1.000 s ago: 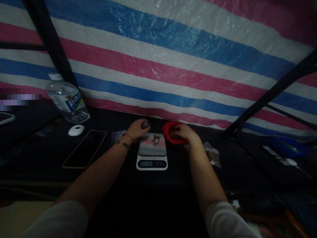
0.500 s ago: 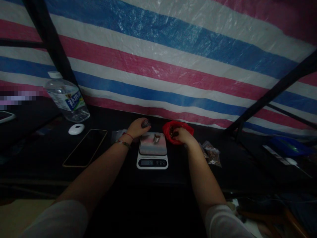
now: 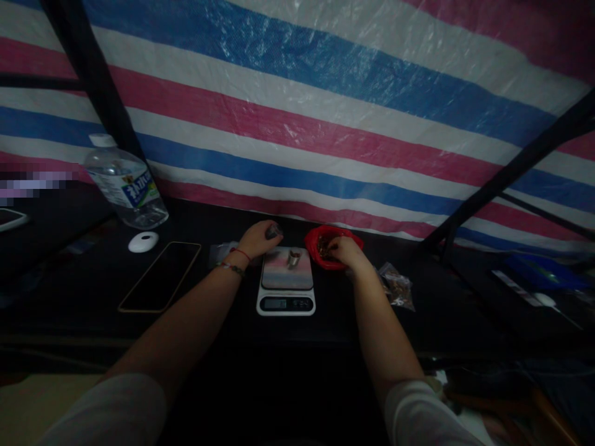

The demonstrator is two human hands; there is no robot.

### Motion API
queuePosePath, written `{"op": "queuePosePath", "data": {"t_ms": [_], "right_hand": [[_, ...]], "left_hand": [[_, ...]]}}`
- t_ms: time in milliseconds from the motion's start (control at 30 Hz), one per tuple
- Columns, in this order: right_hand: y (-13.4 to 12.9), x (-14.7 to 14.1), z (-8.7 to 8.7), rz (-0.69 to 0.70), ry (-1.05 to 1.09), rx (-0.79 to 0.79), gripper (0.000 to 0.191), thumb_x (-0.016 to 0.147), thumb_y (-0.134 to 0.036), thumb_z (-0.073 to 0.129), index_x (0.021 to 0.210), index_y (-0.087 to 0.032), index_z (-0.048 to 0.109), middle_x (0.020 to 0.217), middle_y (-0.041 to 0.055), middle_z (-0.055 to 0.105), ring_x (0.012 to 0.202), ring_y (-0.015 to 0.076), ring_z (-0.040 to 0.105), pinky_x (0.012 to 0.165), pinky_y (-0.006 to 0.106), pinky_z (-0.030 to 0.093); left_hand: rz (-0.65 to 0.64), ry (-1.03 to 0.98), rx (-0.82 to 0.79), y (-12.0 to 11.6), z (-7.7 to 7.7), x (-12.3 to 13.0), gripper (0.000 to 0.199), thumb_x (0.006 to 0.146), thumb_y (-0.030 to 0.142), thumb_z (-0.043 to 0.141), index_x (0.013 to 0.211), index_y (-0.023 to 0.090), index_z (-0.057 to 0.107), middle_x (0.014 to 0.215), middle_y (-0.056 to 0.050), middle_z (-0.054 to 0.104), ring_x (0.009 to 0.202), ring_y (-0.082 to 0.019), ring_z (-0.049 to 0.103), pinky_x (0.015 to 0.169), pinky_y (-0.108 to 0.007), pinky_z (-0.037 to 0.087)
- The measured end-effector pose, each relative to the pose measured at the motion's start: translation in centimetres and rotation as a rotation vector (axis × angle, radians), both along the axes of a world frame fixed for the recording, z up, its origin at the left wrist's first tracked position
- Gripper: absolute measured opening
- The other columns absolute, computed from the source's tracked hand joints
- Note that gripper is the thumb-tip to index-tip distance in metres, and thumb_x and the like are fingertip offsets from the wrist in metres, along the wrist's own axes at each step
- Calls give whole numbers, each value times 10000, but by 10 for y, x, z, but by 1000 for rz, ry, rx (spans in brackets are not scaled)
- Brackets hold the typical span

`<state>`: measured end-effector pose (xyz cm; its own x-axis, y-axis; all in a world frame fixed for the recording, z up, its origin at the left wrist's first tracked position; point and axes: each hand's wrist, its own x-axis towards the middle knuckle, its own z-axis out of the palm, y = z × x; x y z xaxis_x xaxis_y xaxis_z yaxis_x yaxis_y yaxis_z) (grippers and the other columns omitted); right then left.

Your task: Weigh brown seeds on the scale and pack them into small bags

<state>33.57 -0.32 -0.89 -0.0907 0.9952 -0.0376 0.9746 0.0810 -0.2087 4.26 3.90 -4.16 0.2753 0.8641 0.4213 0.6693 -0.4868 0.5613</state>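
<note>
Small silver metal cup (image 3: pixel 293 259), upright on white rectangular scale (image 3: pixel 283 280): nearer left hand (image 3: pixel 256 240), gripping small dark object (image 3: pixel 273 231), than right hand (image 3: pixel 348 251), grip unclear in red plastic bag (image 3: pixel 311 240).

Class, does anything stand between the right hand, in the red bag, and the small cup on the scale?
Only the left side of the red bag stands between the right hand and the small cup on the scale; no other object is visible. The left hand is to the cup's left.
</note>
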Motion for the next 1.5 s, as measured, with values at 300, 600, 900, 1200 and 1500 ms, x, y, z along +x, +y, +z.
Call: {"op": "queuePosePath", "data": {"t_ms": [300,600,900,1200,1500], "right_hand": [[-4,-2,2,47,-1,-40,271,739,-142,674,998,-193,735,1043,51,721,985,198,651,850,234,458],[-3,-4,1,51,-45,-13,249,730,-168,684,968,-200,747,1028,60,724,981,216,652,851,248,464],[-5,-5,1,67,-43,-56,317,729,-199,682,1044,-181,721,1065,82,713,996,216,648,849,244,461],[-5,-8,3,33,-60,-83,318,717,-147,673,1028,-179,731,1051,82,719,991,211,653,843,229,457],[-3,-3,1,6,-96,-35,262,729,-139,645,966,-177,749,999,77,731,951,201,661,804,219,456]], "left_hand": [[6,-11,-14,-1,0,0,443,751,461,585,1101,191,617,1095,-90,666,1005,-258,617,914,-364,474],[-14,-3,-10,0,1,1,437,751,466,580,1080,181,620,1067,-89,671,975,-256,622,883,-365,485],[-7,3,-8,-2,3,2,410,757,469,570,1054,192,627,1045,-83,676,960,-251,626,873,-366,489],[-7,10,1,-3,3,1,435,760,477,569,1075,182,618,1072,-91,668,987,-256,619,899,-367,478],[-19,0,-5,-1,2,0,448,756,483,573,1077,174,622,1062,-96,671,967,-259,623,879,-377,488]]}}
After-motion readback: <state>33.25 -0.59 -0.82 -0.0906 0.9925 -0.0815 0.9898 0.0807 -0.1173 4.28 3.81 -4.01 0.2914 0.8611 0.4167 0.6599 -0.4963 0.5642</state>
